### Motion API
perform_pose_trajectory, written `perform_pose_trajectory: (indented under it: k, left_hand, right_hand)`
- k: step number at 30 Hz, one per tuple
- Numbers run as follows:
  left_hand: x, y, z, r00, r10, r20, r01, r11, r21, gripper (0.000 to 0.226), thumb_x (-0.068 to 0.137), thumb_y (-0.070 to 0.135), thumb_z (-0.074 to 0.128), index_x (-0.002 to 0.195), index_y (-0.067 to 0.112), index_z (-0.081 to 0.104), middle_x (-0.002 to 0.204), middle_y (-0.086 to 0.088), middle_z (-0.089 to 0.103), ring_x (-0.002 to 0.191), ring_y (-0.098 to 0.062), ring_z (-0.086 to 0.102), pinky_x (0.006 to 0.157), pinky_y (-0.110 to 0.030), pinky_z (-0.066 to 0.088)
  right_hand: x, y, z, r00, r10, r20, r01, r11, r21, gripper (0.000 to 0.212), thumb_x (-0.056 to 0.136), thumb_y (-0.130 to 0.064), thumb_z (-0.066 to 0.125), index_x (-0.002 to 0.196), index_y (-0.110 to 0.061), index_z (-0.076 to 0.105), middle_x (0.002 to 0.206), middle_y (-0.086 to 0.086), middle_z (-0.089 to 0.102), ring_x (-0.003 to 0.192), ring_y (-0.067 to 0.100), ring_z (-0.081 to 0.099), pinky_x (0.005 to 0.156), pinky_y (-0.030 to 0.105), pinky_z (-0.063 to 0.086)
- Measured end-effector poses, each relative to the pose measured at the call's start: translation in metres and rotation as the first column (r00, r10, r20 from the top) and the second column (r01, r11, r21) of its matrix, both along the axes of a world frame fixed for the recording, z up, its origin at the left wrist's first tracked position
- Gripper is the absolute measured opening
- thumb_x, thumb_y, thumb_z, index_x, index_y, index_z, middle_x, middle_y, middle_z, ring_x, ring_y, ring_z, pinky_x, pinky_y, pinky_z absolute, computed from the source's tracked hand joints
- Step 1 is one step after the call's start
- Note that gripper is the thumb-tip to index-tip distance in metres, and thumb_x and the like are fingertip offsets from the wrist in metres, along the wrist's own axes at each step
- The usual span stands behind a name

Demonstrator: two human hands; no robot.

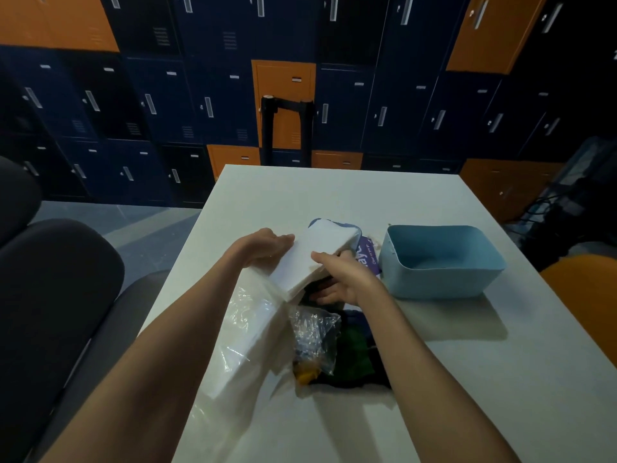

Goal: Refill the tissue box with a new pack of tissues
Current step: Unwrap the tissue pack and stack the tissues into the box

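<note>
A white stack of tissues [314, 255] is held tilted above the white table [434, 379]. My left hand [267, 245] holds its left edge, the fingers largely hidden behind the stack. My right hand [344, 279] grips its near right edge, thumb on top and fingers curled beneath. An empty light blue tissue box [440, 262] stands open-topped just to the right. A purple and blue tissue wrapper [365, 252] lies behind the stack, between it and the box.
Clear plastic bags [260, 329] and a dark bundle with green and yellow bits [350, 359] lie near me on the table. Dark chairs [60, 295] stand at the left, an orange seat [584, 285] at the right. Blue and orange lockers [283, 105] fill the back wall.
</note>
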State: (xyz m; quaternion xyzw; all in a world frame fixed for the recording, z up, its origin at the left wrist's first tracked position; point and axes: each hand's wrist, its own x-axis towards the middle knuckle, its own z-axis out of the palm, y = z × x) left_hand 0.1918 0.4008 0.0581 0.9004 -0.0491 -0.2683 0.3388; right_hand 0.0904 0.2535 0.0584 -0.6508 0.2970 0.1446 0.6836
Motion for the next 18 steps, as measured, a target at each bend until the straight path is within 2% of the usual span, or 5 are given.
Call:
perform_pose_trajectory:
  k: [4, 7, 10, 14, 18]
  left_hand:
    - [-0.004, -0.003, 0.019, 0.998, -0.030, 0.048, 0.037, 0.989, -0.145, 0.036, 0.092, 0.039, 0.060, 0.092, 0.003, 0.063, 0.078, -0.007, 0.053, 0.061, -0.015, 0.048, 0.051, -0.020, 0.037]
    - [-0.015, 0.005, 0.039, 0.994, -0.105, -0.025, 0.083, 0.893, -0.443, 0.025, 0.086, 0.021, 0.070, 0.104, 0.006, 0.063, 0.103, -0.012, 0.063, 0.093, -0.026, 0.062, 0.071, -0.027, 0.050]
    - [-0.039, 0.002, 0.049, 0.975, -0.213, -0.059, 0.131, 0.773, -0.620, 0.042, 0.077, 0.019, 0.076, 0.114, 0.012, 0.058, 0.116, -0.011, 0.064, 0.109, -0.028, 0.062, 0.086, -0.038, 0.055]
    - [-0.083, -0.038, 0.051, 0.968, -0.175, 0.180, 0.251, 0.657, -0.711, 0.052, 0.082, 0.028, 0.070, 0.128, 0.015, 0.052, 0.116, -0.005, 0.067, 0.106, -0.019, 0.066, 0.086, -0.036, 0.057]
    - [-0.122, -0.095, 0.038, 0.963, -0.029, 0.266, 0.237, 0.556, -0.796, 0.038, 0.091, 0.023, 0.063, 0.125, 0.012, 0.050, 0.115, -0.012, 0.062, 0.104, -0.027, 0.063, 0.084, -0.040, 0.058]
  right_hand:
    - [-0.001, 0.008, -0.006, 0.969, -0.212, 0.128, 0.169, 0.943, 0.286, 0.061, 0.089, -0.013, 0.065, 0.136, -0.013, 0.027, 0.126, 0.016, 0.054, 0.107, 0.037, 0.060, 0.080, 0.052, 0.055]
    - [-0.006, 0.006, -0.007, 0.837, -0.493, 0.236, 0.373, 0.831, 0.413, 0.063, 0.080, 0.005, 0.067, 0.132, -0.010, 0.034, 0.112, 0.012, 0.060, 0.099, 0.029, 0.062, 0.083, 0.047, 0.055]
    - [-0.028, -0.015, 0.009, 0.760, -0.550, 0.346, 0.376, 0.806, 0.457, 0.072, 0.076, 0.012, 0.066, 0.132, -0.019, 0.032, 0.110, 0.008, 0.055, 0.092, 0.023, 0.059, 0.077, 0.039, 0.053]
    - [-0.067, -0.051, 0.030, 0.737, -0.341, 0.583, 0.284, 0.940, 0.191, 0.041, 0.079, 0.008, 0.064, 0.112, -0.017, 0.060, 0.101, 0.005, 0.067, 0.091, 0.025, 0.063, 0.076, 0.038, 0.056]
    - [-0.100, -0.083, 0.037, 0.688, -0.224, 0.690, 0.373, 0.925, -0.071, 0.033, 0.084, 0.002, 0.062, 0.099, -0.026, 0.061, 0.093, -0.006, 0.068, 0.085, 0.006, 0.064, 0.075, 0.024, 0.056]
